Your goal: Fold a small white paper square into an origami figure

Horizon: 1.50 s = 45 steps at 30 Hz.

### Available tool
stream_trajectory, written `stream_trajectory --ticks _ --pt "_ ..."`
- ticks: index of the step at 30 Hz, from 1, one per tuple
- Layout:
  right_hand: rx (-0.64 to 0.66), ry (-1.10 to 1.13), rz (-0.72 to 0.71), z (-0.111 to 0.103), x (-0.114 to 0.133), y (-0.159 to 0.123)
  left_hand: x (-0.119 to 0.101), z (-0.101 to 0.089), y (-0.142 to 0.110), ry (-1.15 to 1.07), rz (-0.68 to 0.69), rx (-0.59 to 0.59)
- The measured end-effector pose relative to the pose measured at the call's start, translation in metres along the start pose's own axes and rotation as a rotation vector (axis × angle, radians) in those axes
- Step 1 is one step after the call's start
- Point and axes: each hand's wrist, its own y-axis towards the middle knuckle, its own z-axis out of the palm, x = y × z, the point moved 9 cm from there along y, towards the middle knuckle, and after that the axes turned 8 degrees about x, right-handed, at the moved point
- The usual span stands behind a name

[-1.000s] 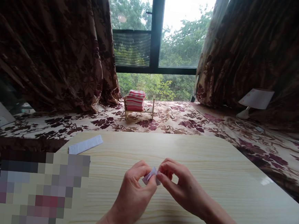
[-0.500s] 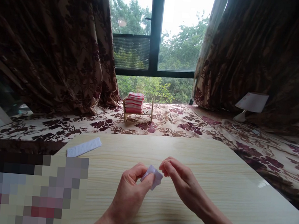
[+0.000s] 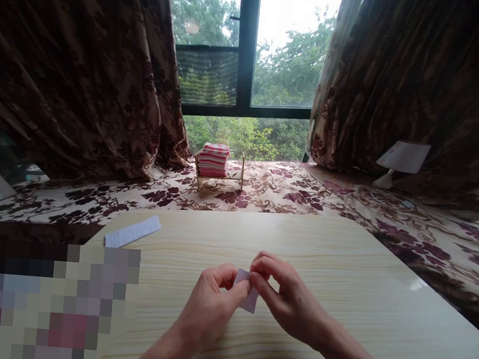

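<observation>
A small folded piece of pale lilac paper (image 3: 250,302) is held above the pale wood-grain table (image 3: 165,284). My left hand (image 3: 209,301) pinches it between thumb and fingers from the left. From the right, my right hand (image 3: 282,293) has its thumb and bent fingers closed on the paper's upper right edge. The fingertips of both hands nearly meet and hide part of the paper.
A long white folded strip (image 3: 132,232) lies at the table's far left. Beyond, on the flowered cloth, stand a small wooden rack (image 3: 242,171) with folded red-and-white cloths (image 3: 214,160) and a white lamp (image 3: 405,156). A pixelated patch hides the lower left.
My right hand has moved left onto the paper and closed on its edge. The paper's spread corners now look flatter. The view has tilted slightly down.
</observation>
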Motion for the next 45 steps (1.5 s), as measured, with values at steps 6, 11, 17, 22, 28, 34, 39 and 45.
stream_trajectory --ticks 6,11,17,22,28,34,39,45 --pt "-0.031 0.107 0.144 -0.007 -0.014 0.002 0.004 -0.008 -0.002 -0.267 -0.028 -0.094" --pt "0.003 0.133 0.178 0.004 -0.019 0.000 0.003 -0.009 -0.002 -0.254 -0.031 -0.101" --pt "-0.026 0.038 0.144 0.000 -0.016 -0.001 0.007 -0.011 -0.003 -0.234 -0.074 -0.092" --pt "-0.030 -0.077 -0.002 -0.010 0.003 0.001 0.010 -0.010 -0.002 -0.233 -0.078 -0.080" --pt "0.030 -0.102 -0.018 -0.002 0.002 0.001 0.009 -0.008 -0.002 -0.210 -0.093 -0.055" --pt "0.036 -0.092 -0.021 0.000 -0.001 0.000 0.005 -0.005 -0.002 -0.159 -0.101 -0.007" --pt "0.049 -0.114 -0.022 0.002 -0.004 0.000 0.009 -0.006 0.000 -0.089 -0.102 0.001" --pt "0.048 -0.130 -0.025 0.001 -0.003 -0.001 0.011 -0.002 0.001 -0.084 -0.105 0.055"
